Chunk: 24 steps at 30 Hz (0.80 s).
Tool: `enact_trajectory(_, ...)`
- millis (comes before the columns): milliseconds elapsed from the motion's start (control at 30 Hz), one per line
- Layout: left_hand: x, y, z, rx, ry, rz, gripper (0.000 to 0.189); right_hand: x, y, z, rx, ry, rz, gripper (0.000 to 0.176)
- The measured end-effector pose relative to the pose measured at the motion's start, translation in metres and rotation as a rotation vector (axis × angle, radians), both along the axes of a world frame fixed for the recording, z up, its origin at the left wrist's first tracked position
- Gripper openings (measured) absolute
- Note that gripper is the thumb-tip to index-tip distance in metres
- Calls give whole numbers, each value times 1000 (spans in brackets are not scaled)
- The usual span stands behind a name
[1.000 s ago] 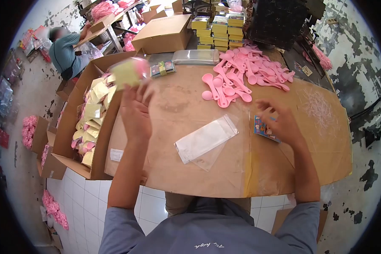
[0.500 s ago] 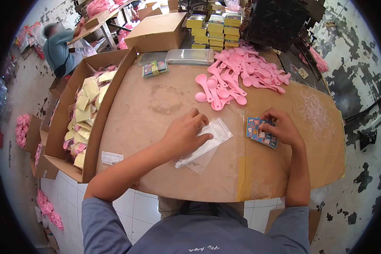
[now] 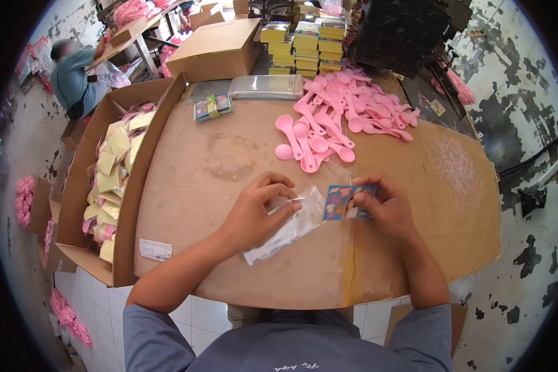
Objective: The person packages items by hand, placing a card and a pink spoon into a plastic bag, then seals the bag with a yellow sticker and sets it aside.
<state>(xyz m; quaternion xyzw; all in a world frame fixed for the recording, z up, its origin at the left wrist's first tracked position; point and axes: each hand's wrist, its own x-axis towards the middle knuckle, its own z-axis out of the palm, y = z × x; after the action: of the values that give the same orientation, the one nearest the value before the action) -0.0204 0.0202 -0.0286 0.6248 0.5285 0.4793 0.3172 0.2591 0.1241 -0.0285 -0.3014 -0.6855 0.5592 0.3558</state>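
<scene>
Clear plastic bags lie near the middle of the cardboard-covered table. My left hand is over their upper end, its thumb and fingers closed on the plastic near the opening. To the right, my right hand pinches a blue printed card between thumb and fingers, with the card's left edge beside the bags. Beyond my hands lies a heap of pink plastic spoons.
At the left stands an open carton of packed yellow and pink items. Behind are a banded card bundle, a clear plastic stack, a closed box and yellow-edged card stacks. A person sits back left.
My right hand has lifted the blue card from the table and moved it left to the bags. My left hand's fingers have closed on the plastic. The camera view has shifted slightly.
</scene>
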Motion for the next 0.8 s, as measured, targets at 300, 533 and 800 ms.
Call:
enact_trajectory(300,-6,1,1,-308,-513,-193,48,-21,-15,9,486,-327,-16,18)
enact_trajectory(533,-1,-2,24,-436,-460,-204,72,-23,-20,7,70,29,-97,21)
enact_trajectory(800,1,-4,9,-419,-446,-263,69,-21,-19,-3,80,157,-183,27)
